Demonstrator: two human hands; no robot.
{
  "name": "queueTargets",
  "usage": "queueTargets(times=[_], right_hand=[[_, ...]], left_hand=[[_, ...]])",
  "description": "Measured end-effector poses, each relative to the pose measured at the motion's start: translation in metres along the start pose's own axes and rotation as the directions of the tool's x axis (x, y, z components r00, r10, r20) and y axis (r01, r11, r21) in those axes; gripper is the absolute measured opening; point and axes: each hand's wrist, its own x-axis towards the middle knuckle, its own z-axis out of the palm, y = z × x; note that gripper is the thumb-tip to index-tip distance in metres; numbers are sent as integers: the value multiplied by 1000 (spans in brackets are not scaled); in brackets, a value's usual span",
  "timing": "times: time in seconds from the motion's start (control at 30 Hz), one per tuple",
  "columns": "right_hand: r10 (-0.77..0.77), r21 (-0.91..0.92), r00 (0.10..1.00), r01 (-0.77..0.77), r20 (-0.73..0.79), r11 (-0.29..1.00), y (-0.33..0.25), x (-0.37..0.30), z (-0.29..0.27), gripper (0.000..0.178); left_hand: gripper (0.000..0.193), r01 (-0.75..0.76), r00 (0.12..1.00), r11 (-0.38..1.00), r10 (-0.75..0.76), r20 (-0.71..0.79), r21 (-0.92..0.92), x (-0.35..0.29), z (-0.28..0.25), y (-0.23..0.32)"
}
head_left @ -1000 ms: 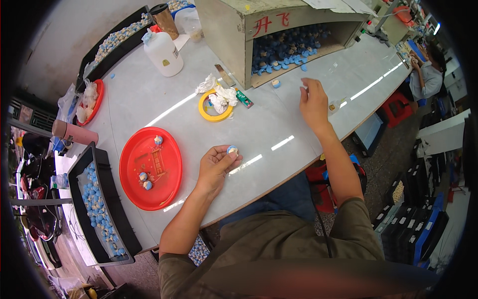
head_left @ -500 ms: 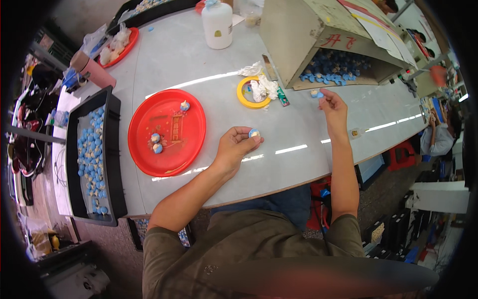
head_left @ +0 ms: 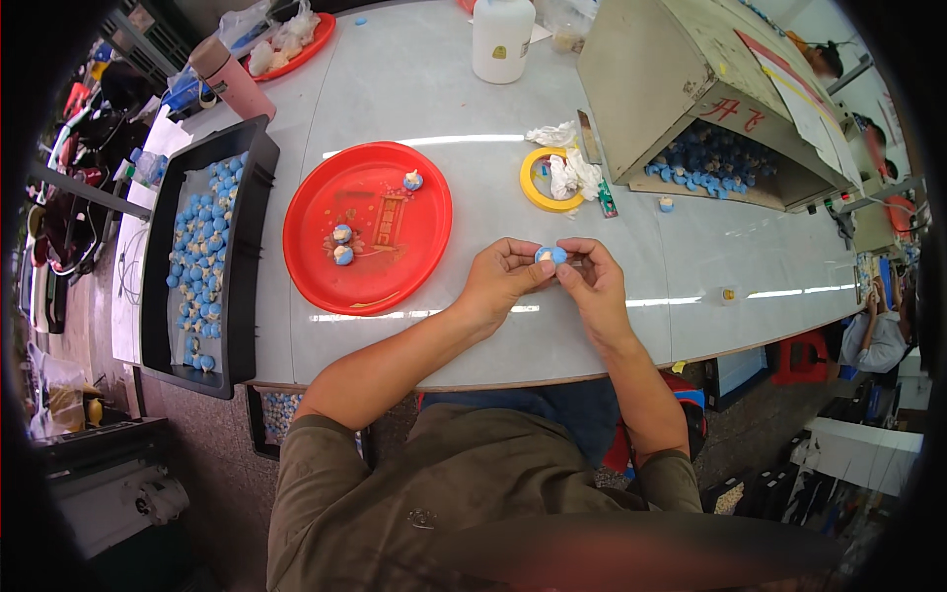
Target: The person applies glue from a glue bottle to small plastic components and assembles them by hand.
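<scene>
Over the table, my left hand (head_left: 501,281) pinches a small round blue-and-cream piece (head_left: 546,256) between thumb and fingers. From the other side my right hand (head_left: 596,286) closes on its blue part, fingertips meeting those of the left. Whether this is one piece or two pressed together, I cannot tell. Left of my hands lies a red round plate (head_left: 326,242) with three similar blue-and-cream pieces (head_left: 342,245) on it. Another such piece (head_left: 666,204) stands alone on the table before the grey metal box (head_left: 641,89), whose opening shows a heap of blue pieces (head_left: 705,163).
A black tray (head_left: 254,212) of blue pieces stands at the left. Beyond my hands lie a yellow tape roll (head_left: 534,195) and crumpled white tissue (head_left: 574,176). Farther back are a white bottle (head_left: 501,44), a pink flask (head_left: 235,81) and a red dish (head_left: 314,47) with plastic bags.
My right hand has come from beside the metal box to my left hand, and both now grip at one spot. The whole view has shifted; the lone piece by the box remains there.
</scene>
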Motion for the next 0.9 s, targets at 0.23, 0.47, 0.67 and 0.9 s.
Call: queueTargets(times=[0.23,0.47,0.67,0.9], right_hand=[[76,71,997,-76,7,995,0,5,-11,29],[-103,-247,994,109,37,963,-3,6,-16,25],[-175,-526,977,213,122,824,-27,9,-16,24],[-170,-600,966,255,197,758,-44,13,-12,21]], left_hand=[[24,167,986,968,-164,31,-186,2,2,8],[26,169,985,973,-161,65,-158,1,0,6],[27,186,981,974,-177,74,-133,2,-1,5],[25,162,982,981,-149,113,-110,0,1,5]])
